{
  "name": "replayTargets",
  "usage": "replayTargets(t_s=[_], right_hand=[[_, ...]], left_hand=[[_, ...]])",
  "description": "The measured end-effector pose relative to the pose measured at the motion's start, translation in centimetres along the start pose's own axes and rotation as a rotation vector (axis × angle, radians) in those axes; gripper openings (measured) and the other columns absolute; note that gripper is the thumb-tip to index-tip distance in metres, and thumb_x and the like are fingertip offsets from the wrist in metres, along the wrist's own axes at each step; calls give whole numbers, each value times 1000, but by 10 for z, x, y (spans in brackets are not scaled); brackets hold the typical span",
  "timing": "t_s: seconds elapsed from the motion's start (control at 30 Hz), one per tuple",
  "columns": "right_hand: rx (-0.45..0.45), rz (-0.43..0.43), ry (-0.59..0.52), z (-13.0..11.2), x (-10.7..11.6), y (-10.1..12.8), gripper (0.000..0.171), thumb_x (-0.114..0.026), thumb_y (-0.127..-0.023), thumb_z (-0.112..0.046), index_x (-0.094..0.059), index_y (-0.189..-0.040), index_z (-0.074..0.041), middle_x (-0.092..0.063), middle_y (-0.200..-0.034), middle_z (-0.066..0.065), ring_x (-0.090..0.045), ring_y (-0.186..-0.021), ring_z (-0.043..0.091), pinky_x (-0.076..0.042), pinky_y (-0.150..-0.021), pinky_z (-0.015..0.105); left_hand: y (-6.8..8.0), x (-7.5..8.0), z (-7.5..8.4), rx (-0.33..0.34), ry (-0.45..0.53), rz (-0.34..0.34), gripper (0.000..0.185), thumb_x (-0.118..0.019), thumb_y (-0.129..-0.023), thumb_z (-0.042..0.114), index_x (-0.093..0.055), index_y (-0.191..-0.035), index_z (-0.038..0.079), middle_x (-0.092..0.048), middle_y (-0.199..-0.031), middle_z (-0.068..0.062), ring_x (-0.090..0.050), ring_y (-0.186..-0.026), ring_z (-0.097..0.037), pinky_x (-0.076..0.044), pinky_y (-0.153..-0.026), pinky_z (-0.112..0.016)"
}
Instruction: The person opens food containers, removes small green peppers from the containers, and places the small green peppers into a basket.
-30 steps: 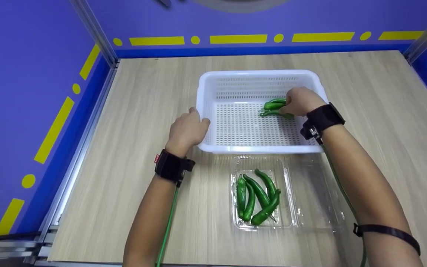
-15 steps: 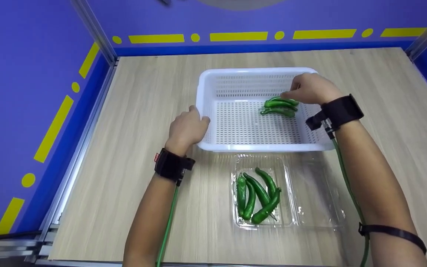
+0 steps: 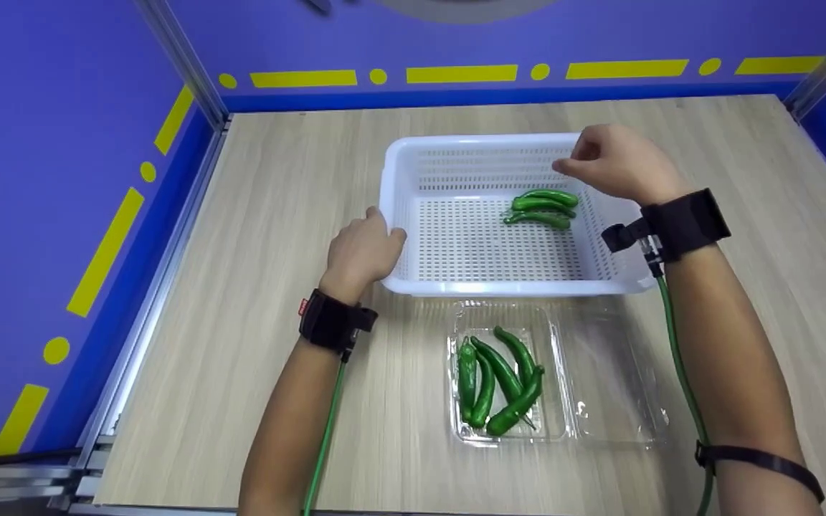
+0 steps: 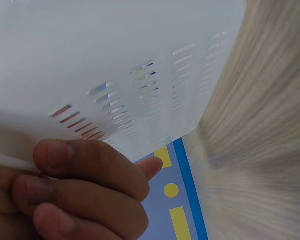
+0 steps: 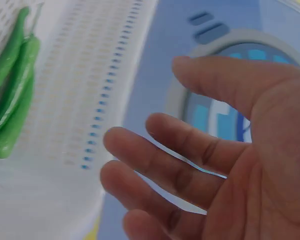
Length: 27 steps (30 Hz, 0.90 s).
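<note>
Left hand (image 3: 366, 247) curled round white basket rim (image 3: 513, 288), right hand (image 3: 624, 163) loose-fingered, empty (pale wooden table (image 3: 291, 193), purple walls (image 3: 33, 143)).

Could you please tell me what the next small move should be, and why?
Probably move the right hand to the open clear box and take a pepper: that hand is empty, five peppers lie in the box, three peppers lie in the basket, and the left hand holds the basket's rim.
</note>
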State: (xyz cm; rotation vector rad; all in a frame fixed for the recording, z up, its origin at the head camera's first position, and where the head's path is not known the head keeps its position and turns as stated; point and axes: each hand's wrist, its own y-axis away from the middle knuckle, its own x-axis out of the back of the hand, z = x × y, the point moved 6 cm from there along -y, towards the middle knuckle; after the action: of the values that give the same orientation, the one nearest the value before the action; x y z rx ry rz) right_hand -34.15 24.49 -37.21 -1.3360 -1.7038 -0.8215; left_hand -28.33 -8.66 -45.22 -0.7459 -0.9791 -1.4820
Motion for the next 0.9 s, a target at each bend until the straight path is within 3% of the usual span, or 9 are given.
replayTargets(t_s=[0.27,0.43,0.73,0.9], right_hand=[[104,272,-75,-20,28,24,39,-67,-95,-43,-69,-92,-4,-69,-90,12,-55,-75,19,-39,-59,25],[135,388,-108,-28,36,38,36,-69,-94,-41,-72,-88,-6,-71,-86,7,-55,-70,8,-39,-59,18],[155,488,-180,-39,37,67,33,-71,-92,-40,-70,-81,-9,-70,-78,0,-58,-58,7,-41,-54,16],[208,528,-213,-46,34,83,30,-73,-92,-36,-71,-81,-8,-70,-76,-1,-58,-61,5,-43,-60,16]], left_hand=[[-1,-1,0,2,6,3,56,-43,-101,37,-49,-136,-6,-67,-94,-15,-66,-79,-28,-50,-64,-42],[-1,-1,-1,3,12,1,56,-45,-102,37,-48,-137,-6,-67,-94,-15,-66,-78,-28,-50,-63,-42],[-2,-2,-2,8,1,-10,61,-44,-102,39,-45,-142,-7,-67,-101,-17,-66,-84,-29,-52,-70,-45],[-2,-1,-1,-1,1,-5,61,-43,-101,37,-45,-142,-8,-67,-98,-17,-65,-80,-28,-50,-65,-42]])
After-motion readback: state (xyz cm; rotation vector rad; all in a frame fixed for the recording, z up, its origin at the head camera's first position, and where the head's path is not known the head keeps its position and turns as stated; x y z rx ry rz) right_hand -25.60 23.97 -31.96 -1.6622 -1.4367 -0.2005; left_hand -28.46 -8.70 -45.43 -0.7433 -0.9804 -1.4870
